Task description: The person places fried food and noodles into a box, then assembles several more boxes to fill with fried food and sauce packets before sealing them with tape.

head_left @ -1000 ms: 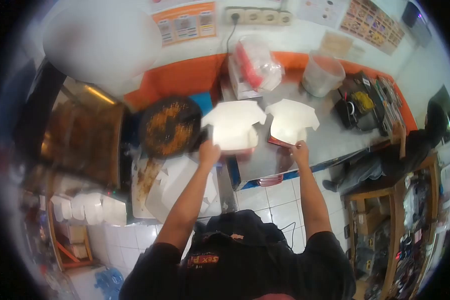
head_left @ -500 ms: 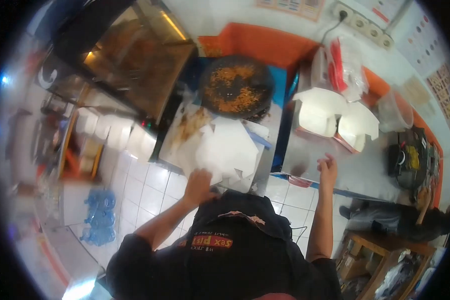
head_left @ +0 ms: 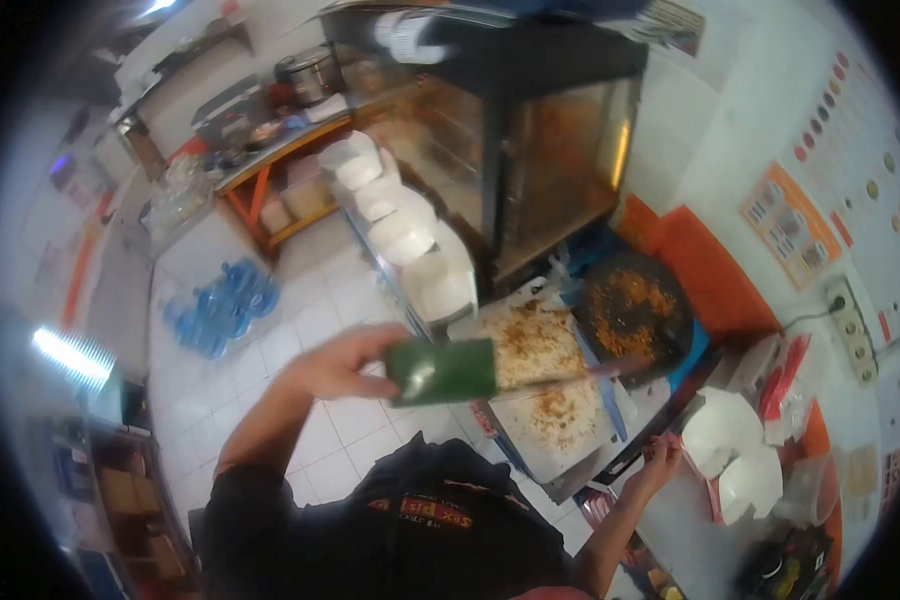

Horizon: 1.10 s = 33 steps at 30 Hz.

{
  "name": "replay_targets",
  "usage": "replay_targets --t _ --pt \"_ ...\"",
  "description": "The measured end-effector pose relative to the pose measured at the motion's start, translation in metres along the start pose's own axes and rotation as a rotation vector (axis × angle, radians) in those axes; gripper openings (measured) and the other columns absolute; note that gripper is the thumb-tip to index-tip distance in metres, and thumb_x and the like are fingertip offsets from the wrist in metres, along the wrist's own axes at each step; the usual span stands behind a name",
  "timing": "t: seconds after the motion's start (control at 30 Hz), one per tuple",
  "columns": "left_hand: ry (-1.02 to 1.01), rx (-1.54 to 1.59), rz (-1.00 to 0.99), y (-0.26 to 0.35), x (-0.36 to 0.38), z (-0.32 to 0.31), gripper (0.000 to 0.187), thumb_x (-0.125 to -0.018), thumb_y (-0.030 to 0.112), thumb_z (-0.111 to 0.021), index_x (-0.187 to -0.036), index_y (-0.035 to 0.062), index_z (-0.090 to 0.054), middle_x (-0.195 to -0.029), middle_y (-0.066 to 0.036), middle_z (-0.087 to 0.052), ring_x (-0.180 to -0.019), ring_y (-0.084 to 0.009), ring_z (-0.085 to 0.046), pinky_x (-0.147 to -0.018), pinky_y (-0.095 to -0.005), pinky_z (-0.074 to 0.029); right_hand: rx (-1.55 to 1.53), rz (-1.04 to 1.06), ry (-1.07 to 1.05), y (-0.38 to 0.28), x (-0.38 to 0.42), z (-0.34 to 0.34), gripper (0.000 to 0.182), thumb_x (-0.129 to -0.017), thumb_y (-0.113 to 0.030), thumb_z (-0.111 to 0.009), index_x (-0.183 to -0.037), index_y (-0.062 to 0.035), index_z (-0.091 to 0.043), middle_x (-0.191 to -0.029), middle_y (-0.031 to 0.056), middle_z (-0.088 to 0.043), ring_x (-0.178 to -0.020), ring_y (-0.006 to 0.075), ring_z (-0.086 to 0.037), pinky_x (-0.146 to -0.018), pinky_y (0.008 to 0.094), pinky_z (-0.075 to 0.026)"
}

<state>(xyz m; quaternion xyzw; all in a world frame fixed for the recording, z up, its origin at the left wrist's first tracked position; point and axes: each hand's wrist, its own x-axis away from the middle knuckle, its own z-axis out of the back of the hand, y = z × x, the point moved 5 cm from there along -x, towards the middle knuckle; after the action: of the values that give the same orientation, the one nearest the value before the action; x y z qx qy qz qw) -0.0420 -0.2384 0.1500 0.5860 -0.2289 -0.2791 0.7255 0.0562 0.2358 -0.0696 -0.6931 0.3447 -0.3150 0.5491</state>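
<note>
My left hand [head_left: 345, 365] grips the near end of a glossy green rectangular box [head_left: 440, 372], held in the air left of the cutting board. The board [head_left: 530, 425] is strewn with brown crumbs, and a long blue thing [head_left: 602, 390] lies along its right part. A blurred thin strip crosses above the board; I cannot make out what it is. My right hand [head_left: 658, 458] hovers by the metal counter, fingers loosely bent and nothing visible in them. Two open white-lined paper food boxes [head_left: 722, 432] stand to its right.
A dark round pan or mortar [head_left: 638, 312] with brown crumbs sits behind the board. Beyond is a glass display cabinet [head_left: 560, 170]. White containers [head_left: 402, 235] line its left side. Blue water bottles [head_left: 222, 305] rest on the tiled floor. A clear plastic tub [head_left: 810, 490] stands right.
My view has swung left. The white paper box at my left hand no longer shows over the board; that hand now holds the green box, raised to the left. My right hand stays near the counter.
</note>
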Motion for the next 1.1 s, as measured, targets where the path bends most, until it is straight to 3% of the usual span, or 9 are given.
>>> replay_targets --t 0.13,0.23,0.3,0.57,0.63,0.7,0.83,0.97,1.1 --pt "0.364 0.372 -0.063 -0.002 0.094 0.066 0.055 -0.069 0.004 -0.075 -0.12 0.0009 -0.053 -0.108 -0.005 -0.06 -0.099 -0.0152 -0.057 -0.087 -0.0289 -0.044 -0.039 -0.058 -0.153 0.019 0.028 -0.069 0.018 -0.086 -0.007 -0.057 -0.103 -0.0041 -0.055 -0.085 0.0042 -0.059 -0.072 0.0097 -0.052 -0.064 0.0224 -0.041" --pt "0.638 0.242 -0.207 -0.007 0.168 0.1 0.057 -0.069 0.001 -0.073 -0.122 0.0 -0.051 -0.11 -0.006 -0.06 -0.101 -0.0157 -0.056 -0.089 -0.0279 -0.043 0.012 -0.112 -0.312 0.025 0.078 -0.138 0.018 -0.085 -0.007 -0.057 -0.102 -0.0038 -0.056 -0.082 0.0037 -0.059 -0.068 0.0101 -0.051 -0.064 0.0227 -0.041" --pt "1.019 0.072 -0.183 -0.005 0.222 0.127 0.051 -0.066 0.011 -0.076 -0.111 -0.0004 -0.054 -0.103 -0.006 -0.061 -0.097 -0.0148 -0.057 -0.085 -0.0276 -0.044 0.015 -0.148 -0.37 0.023 0.117 -0.185 0.017 -0.084 -0.005 -0.058 -0.101 -0.003 -0.056 -0.078 0.0035 -0.058 -0.067 0.0102 -0.051 -0.063 0.0228 -0.042" --pt "1.317 -0.628 -0.364 -0.009 0.323 0.302 0.046 -0.082 -0.002 -0.064 -0.125 -0.0038 -0.047 -0.113 -0.009 -0.058 -0.103 -0.0162 -0.054 -0.092 -0.0306 -0.041 0.009 -0.136 -0.585 0.065 0.229 -0.36 0.012 -0.085 -0.003 -0.056 -0.097 -0.0016 -0.056 -0.081 0.0064 -0.06 -0.067 0.0101 -0.052 -0.062 0.0231 -0.042" --pt "1.382 -0.682 -0.338 0.003 0.31 0.374 0.047 -0.083 0.001 -0.065 -0.125 -0.0045 -0.047 -0.116 -0.011 -0.057 -0.106 -0.0163 -0.054 -0.093 -0.0307 -0.041 0.003 -0.111 -0.615 0.06 0.248 -0.399 0.012 -0.085 -0.003 -0.056 -0.097 -0.0016 -0.056 -0.082 0.0067 -0.061 -0.067 0.0101 -0.051 -0.062 0.0233 -0.042" --pt "1.388 -0.679 -0.528 0.022 0.277 0.441 0.045 -0.085 0.004 -0.066 -0.125 -0.0044 -0.048 -0.116 -0.011 -0.058 -0.109 -0.0154 -0.053 -0.094 -0.0303 -0.04 0.027 -0.103 -0.596 0.043 0.264 -0.42 0.013 -0.085 -0.003 -0.057 -0.098 -0.0017 -0.057 -0.082 0.0069 -0.061 -0.07 0.011 -0.054 -0.063 0.0232 -0.043" --pt "1.159 -0.569 -0.683 0.068 0.178 0.556 0.044 -0.088 0.012 -0.063 -0.126 -0.0026 -0.048 -0.106 -0.01 -0.063 -0.096 -0.015 -0.06 -0.084 -0.0308 -0.047 0.144 0.065 -0.525 0.026 0.266 -0.438 0.014 -0.087 -0.009 -0.058 -0.101 -0.0044 -0.058 -0.083 0.0049 -0.06 -0.072 0.0116 -0.054 -0.067 0.0245 -0.045" --pt "1.087 -0.793 -0.532 0.102 0.061 0.662 0.053 -0.084 0.017 -0.067 -0.13 -0.0007 -0.047 -0.097 -0.013 -0.064 -0.092 -0.0179 -0.062 -0.079 -0.0311 -0.049 0.117 0.13 -0.385 0.017 0.264 -0.451 0.015 -0.087 -0.008 -0.058 -0.102 -0.0047 -0.057 -0.086 0.0054 -0.06 -0.076 0.0121 -0.056 -0.068 0.0242 -0.045" --pt "1.011 -1.231 -0.723 0.122 -0.079 0.784 0.054 -0.081 0.025 -0.068 -0.129 0.0058 -0.051 -0.095 -0.018 -0.069 -0.088 -0.028 -0.067 -0.08 -0.0446 -0.048 0.072 0.212 -0.357 0.041 0.245 -0.48 0.023 -0.082 -0.012 -0.065 -0.103 -0.0065 -0.056 -0.094 0.0072 -0.061 -0.081 0.0142 -0.056 -0.073 0.0232 -0.046"
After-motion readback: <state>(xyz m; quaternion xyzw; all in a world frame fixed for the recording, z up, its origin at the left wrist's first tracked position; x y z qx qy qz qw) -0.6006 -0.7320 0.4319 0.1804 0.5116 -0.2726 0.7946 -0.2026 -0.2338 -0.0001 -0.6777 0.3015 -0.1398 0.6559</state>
